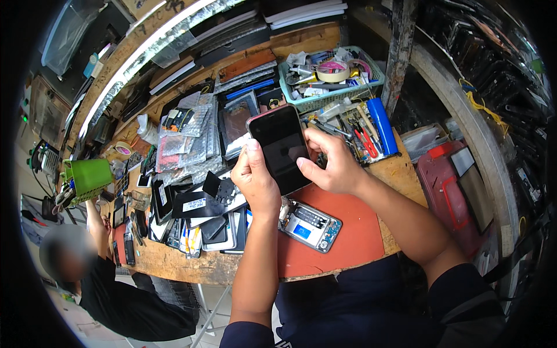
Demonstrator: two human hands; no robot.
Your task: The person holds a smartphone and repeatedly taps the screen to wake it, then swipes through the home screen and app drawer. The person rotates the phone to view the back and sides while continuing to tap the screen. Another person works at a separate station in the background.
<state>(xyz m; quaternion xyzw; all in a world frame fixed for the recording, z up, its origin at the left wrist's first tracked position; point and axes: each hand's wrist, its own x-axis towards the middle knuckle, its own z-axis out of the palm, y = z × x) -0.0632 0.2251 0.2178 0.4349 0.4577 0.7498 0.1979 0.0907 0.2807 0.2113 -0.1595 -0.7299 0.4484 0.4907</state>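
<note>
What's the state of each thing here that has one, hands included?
Held phone: raised, dark-screened
Left hand: closed on the held phone
Right hand: at the held phone's right edge
Red mat: flat, partly covered
Smaller phone on the mat: opened up, insides exposed
Teal basket: uncovered, heaped full
Bubble-wrapped packets: piled

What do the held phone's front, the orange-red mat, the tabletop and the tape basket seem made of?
Phone: front probably glass, glossy, showing a faint reflection.
Mat: perhaps rubber or silicone, matte; its even surface shows little shine.
Tabletop: wood, worn, with patchy brown scuffs along its front edge.
Basket: likely moulded plastic, pale green, with perforated walls.
</note>
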